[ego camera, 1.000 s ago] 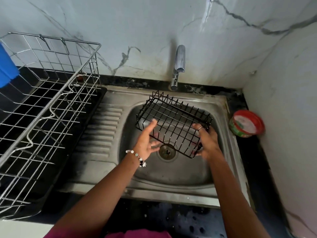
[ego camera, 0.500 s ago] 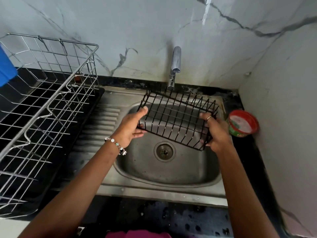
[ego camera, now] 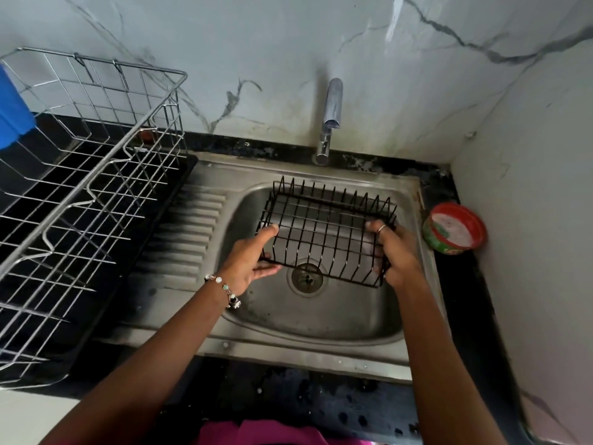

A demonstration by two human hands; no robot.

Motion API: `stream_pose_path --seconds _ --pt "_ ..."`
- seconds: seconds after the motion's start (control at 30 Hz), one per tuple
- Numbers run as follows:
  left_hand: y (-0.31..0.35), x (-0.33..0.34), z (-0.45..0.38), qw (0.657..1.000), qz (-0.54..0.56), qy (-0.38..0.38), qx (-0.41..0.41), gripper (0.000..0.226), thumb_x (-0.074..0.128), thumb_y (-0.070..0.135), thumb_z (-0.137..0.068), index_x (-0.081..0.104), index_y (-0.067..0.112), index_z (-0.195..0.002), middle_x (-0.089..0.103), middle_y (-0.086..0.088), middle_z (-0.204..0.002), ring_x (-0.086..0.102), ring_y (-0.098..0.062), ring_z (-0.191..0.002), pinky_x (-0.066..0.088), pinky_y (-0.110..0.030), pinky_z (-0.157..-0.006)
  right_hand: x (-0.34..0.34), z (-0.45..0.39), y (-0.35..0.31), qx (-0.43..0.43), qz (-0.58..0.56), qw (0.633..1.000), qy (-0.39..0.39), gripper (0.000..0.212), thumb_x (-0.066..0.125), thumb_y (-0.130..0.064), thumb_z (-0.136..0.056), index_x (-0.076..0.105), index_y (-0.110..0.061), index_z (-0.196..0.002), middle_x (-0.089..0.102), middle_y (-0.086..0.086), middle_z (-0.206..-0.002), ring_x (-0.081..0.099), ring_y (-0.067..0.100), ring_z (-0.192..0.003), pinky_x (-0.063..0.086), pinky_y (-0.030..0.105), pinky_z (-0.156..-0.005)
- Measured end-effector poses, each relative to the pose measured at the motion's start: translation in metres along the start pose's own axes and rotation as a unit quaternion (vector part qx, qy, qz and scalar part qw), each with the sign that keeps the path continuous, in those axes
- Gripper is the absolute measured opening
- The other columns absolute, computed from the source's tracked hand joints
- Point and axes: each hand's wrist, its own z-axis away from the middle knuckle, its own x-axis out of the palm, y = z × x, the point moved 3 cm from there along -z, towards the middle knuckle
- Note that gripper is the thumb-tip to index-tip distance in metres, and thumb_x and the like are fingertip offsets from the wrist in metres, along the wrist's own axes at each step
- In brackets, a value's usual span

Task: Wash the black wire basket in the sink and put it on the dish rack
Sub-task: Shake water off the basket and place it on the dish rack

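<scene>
Here, in the head view, the black wire basket (ego camera: 327, 234) is held over the bowl of the steel sink (ego camera: 321, 319), above the drain (ego camera: 307, 277), and it does not touch the sink bottom as far as one can see. It is tilted, with the open side turned toward the person and the row of upright wire tips pointing to the back wall. The left hand (ego camera: 253, 260) grips the left end of the basket: the thumb lies on the upper wire and the fingers are curled under the lower edge. The right hand (ego camera: 393, 252), which wears a ring, grips the right end in the same way, with thumb on top and fingers wrapped around the side wires. So the basket lies between the two hands, each one closed on one end. The tap (ego camera: 330, 120) stands behind the basket, and no water is visible from it. The dish rack (ego camera: 96, 175) of silver wire stands at the left on the counter, well apart from the basket. A red round tub (ego camera: 454, 228) sits just beside the sink at the right.
</scene>
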Motion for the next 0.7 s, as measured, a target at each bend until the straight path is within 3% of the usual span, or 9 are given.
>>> stream_pose_path --seconds 0.13,0.23,0.3,0.37,0.47,0.5,0.6,0.63,0.7 --pt "-0.001 0.001 0.001 0.994 -0.062 -0.007 0.094 0.039 0.063 0.055 -0.083 0.054 0.028 -0.11 0.059 -0.007 -0.122 0.071 -0.027 -0.095 0.056 -0.045 -0.085 -0.006 -0.007 -0.008 -0.084 -0.057 0.995 0.008 0.07 0.081 -0.04 -0.061 0.057 -0.025 -0.125 0.065 -0.001 -0.113 0.061 0.015 -0.091 0.047 0.023 -0.058" --pt "-0.021 -0.005 -0.003 0.998 -0.059 0.008 0.012 0.055 0.065 0.062 -0.077 0.055 0.029 -0.12 0.059 0.0 -0.122 0.072 -0.029 -0.089 0.055 -0.038 -0.077 0.006 -0.004 0.011 -0.025 -0.01 1.0 0.002 0.07 0.079 -0.04 -0.056 0.059 -0.027 -0.122 0.062 0.001 -0.101 0.053 0.012 -0.073 0.043 0.023 -0.05" --pt "-0.031 -0.006 0.0 0.995 -0.069 0.02 -0.063 0.06 0.065 0.064 -0.076 0.054 0.03 -0.123 0.058 0.0 -0.103 0.072 -0.031 -0.088 0.054 -0.035 -0.074 0.006 0.003 0.026 0.087 -0.001 0.995 0.054 0.067 0.081 -0.033 -0.058 0.057 -0.015 -0.118 0.057 0.003 -0.101 0.053 0.018 -0.083 0.045 0.029 -0.058" --pt "-0.034 -0.005 0.001 0.992 -0.098 0.018 -0.074 0.061 0.064 0.065 -0.076 0.052 0.032 -0.126 0.052 0.002 -0.094 0.072 -0.031 -0.089 0.054 -0.034 -0.073 0.001 0.004 0.034 0.128 0.003 0.989 0.068 0.064 0.081 -0.033 -0.058 0.055 -0.015 -0.113 0.056 0.003 -0.096 0.053 0.021 -0.086 0.04 0.028 -0.056" --pt "-0.024 -0.004 0.003 0.997 -0.075 0.01 -0.017 0.054 0.065 0.061 -0.078 0.057 0.029 -0.121 0.061 -0.006 -0.106 0.073 -0.031 -0.085 0.054 -0.035 -0.075 -0.003 -0.002 0.021 0.056 -0.01 0.998 0.006 0.059 0.078 -0.041 -0.043 0.062 -0.026 -0.097 0.053 -0.009 -0.068 0.045 0.014 -0.061 0.034 0.02 -0.044" --pt "-0.022 -0.003 0.003 0.998 -0.066 0.006 0.006 0.052 0.065 0.06 -0.078 0.058 0.028 -0.117 0.063 -0.009 -0.111 0.073 -0.031 -0.084 0.053 -0.036 -0.075 -0.006 -0.004 0.015 0.022 -0.015 1.0 0.002 0.058 0.078 -0.042 -0.044 0.062 -0.027 -0.097 0.057 -0.011 -0.069 0.047 0.013 -0.062 0.035 0.019 -0.043" --pt "-0.023 0.002 0.006 0.996 -0.063 0.002 0.064 0.066 0.065 0.066 -0.073 0.053 0.021 -0.12 0.061 -0.009 -0.121 0.073 -0.034 -0.082 0.054 -0.04 -0.076 -0.013 -0.009 0.006 -0.057 -0.033 0.998 -0.016 0.075 0.083 -0.039 -0.054 0.057 -0.025 -0.123 0.065 -0.004 -0.109 0.054 0.012 -0.084 0.042 0.019 -0.05" --pt "-0.026 0.002 0.006 0.996 -0.071 0.005 0.062 0.067 0.063 0.067 -0.075 0.052 0.021 -0.122 0.059 -0.007 -0.123 0.073 -0.034 -0.081 0.054 -0.04 -0.075 -0.01 -0.006 0.004 -0.062 -0.027 0.997 -0.025 0.076 0.082 -0.039 -0.056 0.055 -0.026 -0.126 0.062 -0.004 -0.109 0.053 0.01 -0.083 0.042 0.019 -0.05" --pt "-0.031 0.001 0.004 0.997 -0.077 0.017 0.01 0.061 0.059 0.066 -0.079 0.053 0.025 -0.124 0.055 -0.003 -0.127 0.073 -0.031 -0.08 0.053 -0.035 -0.07 -0.001 -0.005 0.006 -0.025 0.006 0.999 -0.027 0.056 0.08 -0.034 -0.062 0.061 -0.022 -0.113 0.06 -0.007 -0.092 0.049 0.009 -0.075 0.04 0.021 -0.053"
